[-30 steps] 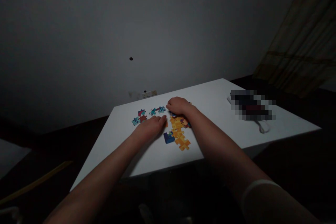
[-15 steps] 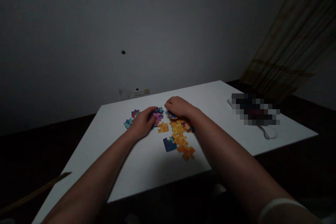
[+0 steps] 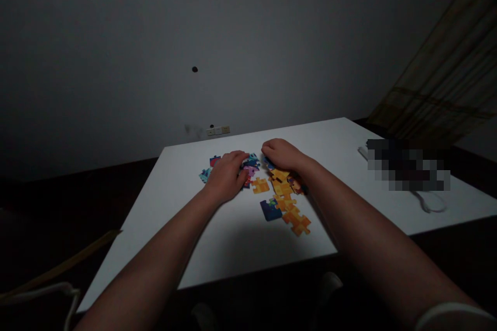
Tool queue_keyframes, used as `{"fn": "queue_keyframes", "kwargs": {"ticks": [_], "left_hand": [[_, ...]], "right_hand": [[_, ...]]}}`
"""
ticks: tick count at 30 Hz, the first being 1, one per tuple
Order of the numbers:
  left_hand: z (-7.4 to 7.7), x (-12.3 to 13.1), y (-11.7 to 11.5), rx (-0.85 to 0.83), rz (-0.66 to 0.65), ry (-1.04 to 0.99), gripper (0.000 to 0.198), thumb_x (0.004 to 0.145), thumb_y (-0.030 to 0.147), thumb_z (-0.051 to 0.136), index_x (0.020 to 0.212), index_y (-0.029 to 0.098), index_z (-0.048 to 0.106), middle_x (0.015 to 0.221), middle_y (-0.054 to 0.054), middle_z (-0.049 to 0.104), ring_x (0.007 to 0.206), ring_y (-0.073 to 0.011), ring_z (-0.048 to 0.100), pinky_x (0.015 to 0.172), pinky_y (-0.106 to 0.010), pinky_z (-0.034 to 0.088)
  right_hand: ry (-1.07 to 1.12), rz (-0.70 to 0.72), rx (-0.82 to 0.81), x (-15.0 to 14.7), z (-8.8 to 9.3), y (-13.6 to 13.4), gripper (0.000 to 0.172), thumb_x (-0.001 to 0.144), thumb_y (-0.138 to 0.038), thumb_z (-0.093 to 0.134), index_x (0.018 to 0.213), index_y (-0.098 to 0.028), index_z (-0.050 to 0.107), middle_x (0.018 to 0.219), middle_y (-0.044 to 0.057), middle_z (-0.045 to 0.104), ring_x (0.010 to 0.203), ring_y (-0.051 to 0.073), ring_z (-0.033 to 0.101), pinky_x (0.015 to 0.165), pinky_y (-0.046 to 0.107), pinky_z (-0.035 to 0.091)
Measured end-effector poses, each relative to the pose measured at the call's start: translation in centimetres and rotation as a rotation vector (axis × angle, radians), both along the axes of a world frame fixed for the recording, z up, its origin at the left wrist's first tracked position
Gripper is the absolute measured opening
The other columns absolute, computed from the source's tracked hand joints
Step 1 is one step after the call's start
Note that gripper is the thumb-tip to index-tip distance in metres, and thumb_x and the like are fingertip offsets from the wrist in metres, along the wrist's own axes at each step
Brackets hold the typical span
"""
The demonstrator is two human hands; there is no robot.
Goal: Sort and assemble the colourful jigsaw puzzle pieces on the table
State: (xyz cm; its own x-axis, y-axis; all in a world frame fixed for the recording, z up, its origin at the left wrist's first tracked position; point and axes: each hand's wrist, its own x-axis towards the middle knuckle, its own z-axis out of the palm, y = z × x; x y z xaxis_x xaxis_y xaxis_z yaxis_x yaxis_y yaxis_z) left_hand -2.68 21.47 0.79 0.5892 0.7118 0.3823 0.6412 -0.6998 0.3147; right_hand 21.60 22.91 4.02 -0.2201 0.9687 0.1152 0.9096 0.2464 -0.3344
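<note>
My left hand lies over a cluster of puzzle pieces, its fingers stretched forward and its thumb apart. Purple and pink puzzle pieces show beside the thumb. My right hand is closed, with the fingers curled under; a blue puzzle piece peeks out below them, and whatever is in the grip is hidden. Near the right wrist, yellow puzzle pieces run toward me in a strip. A single yellow piece sits between the hands, and a dark blue piece touches the strip's left side.
The white table carries everything. On its right side are a blurred-out dark object and a pale strap. Behind the table stands a grey wall with sockets. A curtain hangs at the right.
The view has swung left, so the table and pieces appear farther right. My left fingers look flatter over the pieces. The right hand stays closed at the strip's far end.
</note>
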Motion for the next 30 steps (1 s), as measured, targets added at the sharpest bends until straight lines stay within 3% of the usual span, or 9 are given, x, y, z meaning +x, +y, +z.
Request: {"fn": "queue_keyframes", "kwargs": {"ticks": [5,9,15,18,23,30], "left_hand": [[0.5,0.3,-0.9,-0.037,-0.243,0.079,0.033,0.1,0.045,0.075,0.128,0.027,0.078,0.135,-0.009,0.077,0.13,-0.0326,0.066,0.117,-0.053,0.049],[0.7,1.1,-1.5,-0.067,-0.341,0.176,0.028,0.101,0.043,0.076,0.124,0.028,0.08,0.127,-0.008,0.081,0.125,-0.0316,0.068,0.113,-0.051,0.051],[1.3,1.9,-2.0,-0.038,-0.28,0.333,0.021,0.105,0.038,0.068,0.118,0.028,0.081,0.11,-0.011,0.08,0.111,-0.0298,0.072,0.097,-0.045,0.059],[1.2,2.2,-2.2,0.005,-0.262,0.327,0.029,0.111,0.037,0.055,0.116,0.026,0.081,0.108,-0.012,0.08,0.109,-0.0294,0.073,0.097,-0.046,0.06],[0.7,2.1,-2.2,-0.044,-0.225,0.14,0.034,0.112,0.032,0.046,0.118,0.025,0.078,0.117,-0.01,0.082,0.114,-0.0271,0.075,0.104,-0.045,0.058],[-0.3,1.4,-1.0,-0.207,0.034,-0.199,0.039,0.113,0.042,0.045,0.11,0.023,0.079,0.098,-0.007,0.082,0.09,-0.0242,0.075,0.085,-0.038,0.055]], "right_hand": [[0.006,-0.094,0.051,0.0,0.2,0.0,0.038,0.107,-0.026,0.044,0.097,-0.016,0.08,0.105,0.015,0.082,0.094,0.025,0.07,0.077,0.032,0.04],[0.051,-0.234,0.141,0.0,0.3,0.1,0.039,0.109,-0.026,0.041,0.104,-0.016,0.079,0.113,0.017,0.082,0.101,0.028,0.072,0.081,0.033,0.042],[0.093,-0.355,0.188,0.1,0.2,0.4,0.036,0.11,-0.027,0.043,0.118,-0.014,0.076,0.119,0.019,0.081,0.108,0.031,0.073,0.085,0.034,0.045],[0.082,-0.371,0.166,0.2,0.2,0.5,0.036,0.114,-0.025,0.04,0.122,-0.013,0.073,0.122,0.021,0.08,0.112,0.031,0.074,0.088,0.034,0.046],[0.093,-0.347,0.128,0.5,0.0,0.8,0.036,0.119,-0.03,0.039,0.127,-0.013,0.07,0.13,0.022,0.079,0.122,0.032,0.073,0.096,0.034,0.047],[0.142,-0.342,0.152,0.7,-0.4,1.1,0.034,0.119,-0.033,0.041,0.127,-0.017,0.069,0.13,0.02,0.078,0.125,0.033,0.07,0.1,0.037,0.049]]}}
